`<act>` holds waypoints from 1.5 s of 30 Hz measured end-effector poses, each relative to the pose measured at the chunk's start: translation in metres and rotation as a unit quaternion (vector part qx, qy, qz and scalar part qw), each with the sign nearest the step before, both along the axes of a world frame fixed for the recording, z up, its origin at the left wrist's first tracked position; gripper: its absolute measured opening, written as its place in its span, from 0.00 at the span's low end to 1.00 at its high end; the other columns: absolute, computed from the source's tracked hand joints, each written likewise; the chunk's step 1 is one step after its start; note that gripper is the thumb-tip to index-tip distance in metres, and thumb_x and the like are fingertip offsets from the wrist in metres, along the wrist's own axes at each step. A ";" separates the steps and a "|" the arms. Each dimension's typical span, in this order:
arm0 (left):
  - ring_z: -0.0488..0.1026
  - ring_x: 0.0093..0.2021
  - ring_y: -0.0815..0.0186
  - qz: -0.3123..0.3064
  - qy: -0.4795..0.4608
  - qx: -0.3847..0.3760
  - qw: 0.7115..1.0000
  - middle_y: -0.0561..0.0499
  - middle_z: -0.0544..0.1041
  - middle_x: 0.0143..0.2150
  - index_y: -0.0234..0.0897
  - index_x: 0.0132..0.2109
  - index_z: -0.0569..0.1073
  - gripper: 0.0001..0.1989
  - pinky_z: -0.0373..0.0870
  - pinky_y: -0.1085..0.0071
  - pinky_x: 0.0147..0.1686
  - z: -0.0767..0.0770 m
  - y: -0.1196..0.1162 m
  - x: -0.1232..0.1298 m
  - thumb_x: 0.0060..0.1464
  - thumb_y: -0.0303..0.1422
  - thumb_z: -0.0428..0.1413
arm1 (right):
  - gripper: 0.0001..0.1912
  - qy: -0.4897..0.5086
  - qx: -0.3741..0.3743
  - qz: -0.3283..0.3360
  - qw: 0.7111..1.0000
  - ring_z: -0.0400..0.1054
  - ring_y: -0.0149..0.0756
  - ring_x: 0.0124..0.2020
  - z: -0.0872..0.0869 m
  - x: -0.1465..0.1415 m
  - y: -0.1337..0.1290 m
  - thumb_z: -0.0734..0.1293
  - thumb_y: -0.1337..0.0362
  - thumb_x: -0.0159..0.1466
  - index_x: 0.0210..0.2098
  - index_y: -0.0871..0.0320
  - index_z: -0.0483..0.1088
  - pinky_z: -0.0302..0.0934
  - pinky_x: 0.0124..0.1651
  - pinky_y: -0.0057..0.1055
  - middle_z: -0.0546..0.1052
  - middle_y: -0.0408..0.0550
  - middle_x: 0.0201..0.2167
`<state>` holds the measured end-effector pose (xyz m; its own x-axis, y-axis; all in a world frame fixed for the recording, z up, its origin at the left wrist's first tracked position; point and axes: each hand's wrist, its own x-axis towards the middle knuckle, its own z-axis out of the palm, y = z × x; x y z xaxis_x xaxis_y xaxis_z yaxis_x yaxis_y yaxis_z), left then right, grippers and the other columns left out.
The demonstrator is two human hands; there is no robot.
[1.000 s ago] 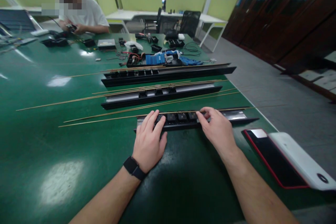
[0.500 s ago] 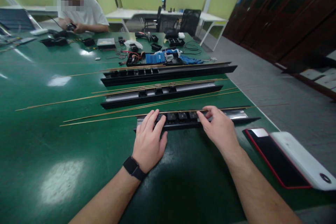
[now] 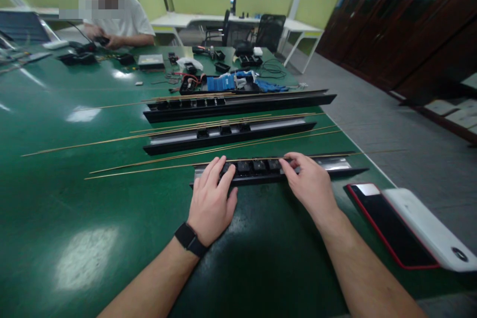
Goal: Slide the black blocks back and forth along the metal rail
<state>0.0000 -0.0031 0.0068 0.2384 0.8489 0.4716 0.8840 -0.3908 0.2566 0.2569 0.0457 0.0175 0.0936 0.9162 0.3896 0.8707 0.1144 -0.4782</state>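
Note:
A black channel (image 3: 261, 179) with a shiny inner face lies before me, several black blocks (image 3: 258, 165) seated in it. My left hand (image 3: 212, 194), a dark watch on its wrist, lies over the channel's left end with fingers stretched out across the leftmost blocks. A thin brass-coloured rod (image 3: 149, 169) runs along the channel's back edge and passes both hands. At the right end of the row of blocks, my right hand (image 3: 307, 179) has thumb and forefinger pinched at the rod. The exact contact there is partly hidden by the fingers.
Two more black channels (image 3: 231, 139) with blocks and thin rods lie behind. Farther back are a black tray (image 3: 190, 90) with blue items and several electronic parts. A red-edged phone-like slab (image 3: 395, 228) and a white one (image 3: 428, 228) lie right. A person (image 3: 126, 20) sits far left.
My hands keep nearly the same places on the channel. The view has shifted very slightly, and the person at the far left has moved a little.

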 end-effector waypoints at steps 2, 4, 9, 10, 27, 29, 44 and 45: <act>0.61 0.74 0.45 -0.001 0.000 0.002 1.000 0.36 0.65 0.73 0.38 0.67 0.68 0.24 0.70 0.43 0.62 0.000 0.000 0.000 0.65 0.31 0.55 | 0.16 -0.001 0.000 -0.002 1.000 0.75 0.42 0.39 0.001 0.000 -0.001 0.66 0.51 0.70 0.48 0.53 0.79 0.63 0.43 0.38 0.81 0.48 0.38; 0.61 0.74 0.45 -0.002 0.001 0.005 1.000 0.36 0.65 0.73 0.37 0.67 0.68 0.24 0.70 0.44 0.62 0.000 0.000 0.000 0.65 0.31 0.55 | 0.16 -0.003 -0.003 -0.006 1.000 0.75 0.43 0.39 0.002 -0.001 -0.001 0.66 0.51 0.70 0.48 0.53 0.79 0.63 0.42 0.38 0.81 0.48 0.38; 0.61 0.74 0.46 0.001 0.003 0.000 1.000 0.36 0.65 0.73 0.38 0.67 0.68 0.24 0.70 0.45 0.62 0.001 0.000 0.000 0.65 0.30 0.55 | 0.16 -0.014 -0.019 -0.019 1.000 0.74 0.44 0.39 0.005 -0.003 -0.002 0.66 0.50 0.70 0.47 0.52 0.78 0.61 0.41 0.37 0.80 0.48 0.38; 0.61 0.74 0.45 0.001 0.002 -0.001 1.000 0.36 0.65 0.73 0.38 0.67 0.68 0.24 0.70 0.45 0.61 0.001 0.000 0.000 0.65 0.30 0.55 | 0.16 -0.015 -0.021 -0.022 0.999 0.74 0.44 0.39 0.006 -0.003 -0.002 0.66 0.50 0.70 0.47 0.52 0.78 0.61 0.41 0.37 0.80 0.48 0.38; 0.61 0.73 0.46 0.000 0.006 0.007 1.000 0.36 0.65 0.73 0.37 0.67 0.68 0.24 0.70 0.45 0.62 -0.001 0.000 0.000 0.65 0.31 0.56 | 0.19 -0.029 -0.021 -0.035 0.999 0.73 0.43 0.39 0.003 0.001 -0.001 0.66 0.47 0.70 0.48 0.54 0.77 0.62 0.41 0.37 0.79 0.48 0.38; 0.62 0.73 0.46 0.000 0.006 0.009 1.000 0.36 0.66 0.73 0.37 0.66 0.68 0.24 0.71 0.45 0.62 0.000 0.000 0.000 0.65 0.31 0.56 | 0.19 -0.026 -0.011 -0.027 0.999 0.74 0.44 0.40 0.003 0.001 -0.001 0.66 0.48 0.70 0.50 0.55 0.77 0.62 0.42 0.38 0.79 0.49 0.38; 0.61 0.73 0.45 0.001 0.010 0.002 1.000 0.36 0.65 0.73 0.37 0.67 0.68 0.24 0.71 0.44 0.61 0.000 0.000 0.000 0.66 0.31 0.55 | 0.16 0.014 0.009 0.007 1.000 0.75 0.41 0.38 -0.001 0.001 0.000 0.67 0.52 0.70 0.49 0.54 0.79 0.64 0.44 0.37 0.81 0.47 0.38; 0.61 0.73 0.45 0.001 0.011 0.002 1.000 0.36 0.65 0.73 0.37 0.67 0.68 0.24 0.71 0.44 0.61 0.000 0.000 0.000 0.66 0.31 0.55 | 0.16 0.012 0.008 0.007 1.000 0.75 0.41 0.38 0.000 0.001 -0.001 0.67 0.52 0.70 0.49 0.54 0.79 0.64 0.44 0.37 0.81 0.47 0.38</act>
